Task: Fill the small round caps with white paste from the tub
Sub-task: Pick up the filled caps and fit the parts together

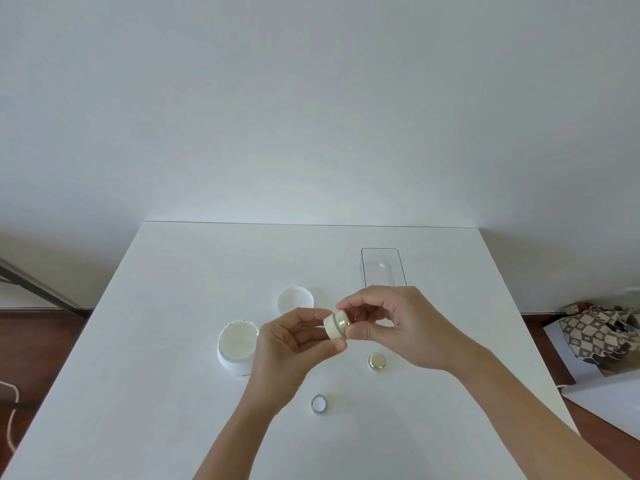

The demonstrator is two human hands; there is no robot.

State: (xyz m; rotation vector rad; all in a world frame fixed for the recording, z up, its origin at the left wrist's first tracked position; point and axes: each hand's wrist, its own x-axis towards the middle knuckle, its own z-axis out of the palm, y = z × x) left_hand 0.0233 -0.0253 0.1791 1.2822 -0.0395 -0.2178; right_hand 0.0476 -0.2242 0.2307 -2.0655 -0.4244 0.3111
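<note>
Above the middle of the white table (173, 306), both hands hold one small round jar (335, 324) with a cream body and a shiny metallic lid. My left hand (287, 348) pinches the cream part; my right hand (398, 323) pinches the metallic lid end. An open white tub (237, 344) of white paste stands left of my left hand. Its white lid (295, 299) lies behind it. A closed small metallic-topped jar (376, 361) sits on the table below my right hand. A small round silver-rimmed cap (319, 404) lies nearer me.
A clear rectangular plastic box (381, 268) stands at the back right of the table. A patterned bag (599, 334) lies on the floor at the right. A dark metal bar (34, 285) slants at the left edge.
</note>
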